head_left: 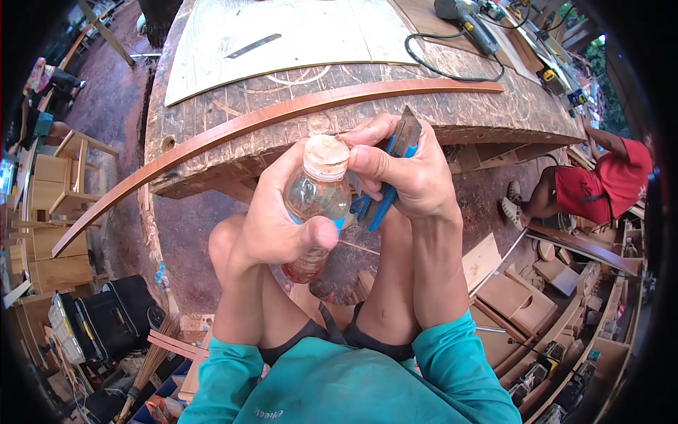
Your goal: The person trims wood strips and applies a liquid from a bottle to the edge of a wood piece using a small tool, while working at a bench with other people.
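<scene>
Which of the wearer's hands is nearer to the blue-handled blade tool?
The right. The right hand grips the blue-handled blade tool; the left hand is to the tool's left, wrapped around the clear plastic bottle.

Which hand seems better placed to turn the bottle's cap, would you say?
Right hand, probably: its thumb is at the cap, though it holds a blue tool; the left hand grips the bottle.

A white board (318, 32), with a metal strip (254, 46) on it, and a long wooden strip (282, 110) lie on the workbench (229, 102). Left are a stool (69, 144) and a broom (147, 362); right, a person in red (621, 173)
</scene>
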